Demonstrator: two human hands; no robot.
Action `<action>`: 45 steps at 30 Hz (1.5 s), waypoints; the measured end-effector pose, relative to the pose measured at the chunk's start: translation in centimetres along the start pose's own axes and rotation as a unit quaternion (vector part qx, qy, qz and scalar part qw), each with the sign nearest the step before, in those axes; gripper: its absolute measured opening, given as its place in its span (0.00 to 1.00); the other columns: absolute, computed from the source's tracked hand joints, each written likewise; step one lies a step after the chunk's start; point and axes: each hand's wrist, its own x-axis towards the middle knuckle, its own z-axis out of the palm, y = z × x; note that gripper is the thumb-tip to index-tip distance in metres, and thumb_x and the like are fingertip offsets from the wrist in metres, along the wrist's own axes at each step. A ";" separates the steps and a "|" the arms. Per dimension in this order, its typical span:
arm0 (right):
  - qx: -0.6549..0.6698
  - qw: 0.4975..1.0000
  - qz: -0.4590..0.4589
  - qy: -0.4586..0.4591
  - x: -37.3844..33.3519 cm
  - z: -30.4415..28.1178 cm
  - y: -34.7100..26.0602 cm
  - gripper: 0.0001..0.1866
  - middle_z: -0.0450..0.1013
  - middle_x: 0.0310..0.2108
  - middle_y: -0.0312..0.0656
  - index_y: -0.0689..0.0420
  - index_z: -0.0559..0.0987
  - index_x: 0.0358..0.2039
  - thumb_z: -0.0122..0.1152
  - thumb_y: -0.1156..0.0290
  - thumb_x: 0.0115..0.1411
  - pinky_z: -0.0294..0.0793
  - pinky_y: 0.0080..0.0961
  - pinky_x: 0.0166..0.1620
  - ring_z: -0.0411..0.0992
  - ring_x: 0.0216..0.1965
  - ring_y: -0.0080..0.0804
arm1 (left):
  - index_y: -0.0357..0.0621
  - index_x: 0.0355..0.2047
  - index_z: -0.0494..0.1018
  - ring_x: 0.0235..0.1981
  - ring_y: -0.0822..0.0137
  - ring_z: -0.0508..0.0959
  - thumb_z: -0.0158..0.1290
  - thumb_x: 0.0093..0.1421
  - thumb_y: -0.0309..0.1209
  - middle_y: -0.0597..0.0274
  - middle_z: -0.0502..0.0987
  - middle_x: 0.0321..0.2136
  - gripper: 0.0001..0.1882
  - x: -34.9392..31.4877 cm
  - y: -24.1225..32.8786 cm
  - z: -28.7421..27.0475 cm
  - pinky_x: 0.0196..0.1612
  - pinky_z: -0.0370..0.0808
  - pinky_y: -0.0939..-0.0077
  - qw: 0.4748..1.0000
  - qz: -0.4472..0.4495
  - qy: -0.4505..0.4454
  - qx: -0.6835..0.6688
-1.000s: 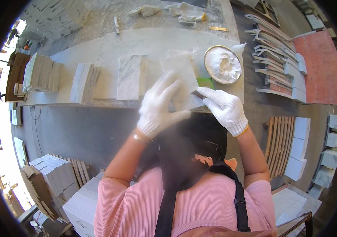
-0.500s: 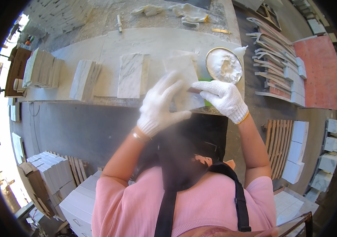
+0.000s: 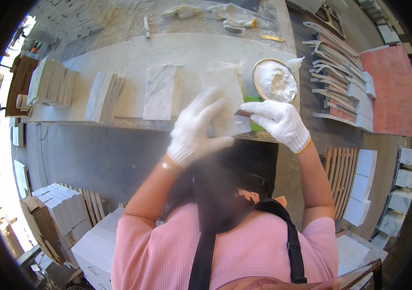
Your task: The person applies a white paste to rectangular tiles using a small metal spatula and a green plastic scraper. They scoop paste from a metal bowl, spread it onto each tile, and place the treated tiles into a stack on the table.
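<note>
My left hand [image 3: 197, 126], in a white knit glove, is at the left side of a pale marble tile [image 3: 225, 79]. Its fingers and thumb are spread apart, the thumb near the tile's front edge. A hazy smear in the picture hides the contact. My right hand [image 3: 283, 123], gloved too, pinches a small dark, flat scraper-like piece [image 3: 243, 113] over the tile's right side. Something bright green [image 3: 255, 124] shows beneath that hand. Just beyond it stands a round open tin of white paste [image 3: 274, 81].
Farther left along the table [image 3: 104, 53] stand a marble tile pair [image 3: 159, 92], a leaning tile stack [image 3: 103, 96] and a larger stack [image 3: 51, 83]. Gloves [image 3: 232, 14] lie at the back. Curved slabs [image 3: 334, 72] are racked to the right; white boxes [image 3: 63, 205] sit lower left.
My right hand has shifted slightly right and toward me with the dark scraper-like piece, uncovering more of the green thing. My left hand stays almost in place.
</note>
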 end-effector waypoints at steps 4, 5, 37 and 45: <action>0.016 1.000 -0.025 -0.002 1.2 0.8 0.7 0.17 0.85 0.44 0.44 0.51 0.87 0.54 0.63 0.73 0.65 0.82 0.32 0.49 0.84 0.43 0.40 | 0.43 0.63 0.74 0.68 0.40 0.72 0.78 0.41 0.42 0.41 0.68 0.71 0.48 0.0 -0.1 -0.2 0.67 0.72 0.51 1.000 0.001 -0.017 0.011; 0.008 1.000 -0.016 -0.022 1.0 0.9 0.6 0.17 0.85 0.45 0.46 0.54 0.87 0.54 0.65 0.75 0.65 0.82 0.31 0.50 0.84 0.44 0.39 | 0.43 0.63 0.74 0.68 0.40 0.72 0.78 0.41 0.42 0.41 0.68 0.71 0.48 -0.1 -0.1 -0.2 0.67 0.72 0.51 1.000 0.005 -0.014 0.016; -0.003 0.999 0.031 -0.031 -1.0 0.8 -1.0 0.16 0.85 0.46 0.46 0.50 0.88 0.53 0.61 0.71 0.67 0.81 0.33 0.50 0.84 0.45 0.40 | 0.43 0.62 0.75 0.68 0.38 0.71 0.78 0.40 0.39 0.40 0.69 0.69 0.46 -0.2 0.1 0.2 0.68 0.72 0.49 1.000 -0.001 0.002 0.005; 0.041 0.998 0.037 -0.007 -0.8 1.4 -0.2 0.16 0.86 0.45 0.46 0.54 0.88 0.52 0.68 0.74 0.63 0.82 0.30 0.50 0.84 0.42 0.40 | 0.43 0.63 0.75 0.70 0.38 0.69 0.77 0.41 0.42 0.43 0.67 0.71 0.47 -0.2 0.3 -0.1 0.70 0.69 0.49 0.999 -0.019 -0.017 0.047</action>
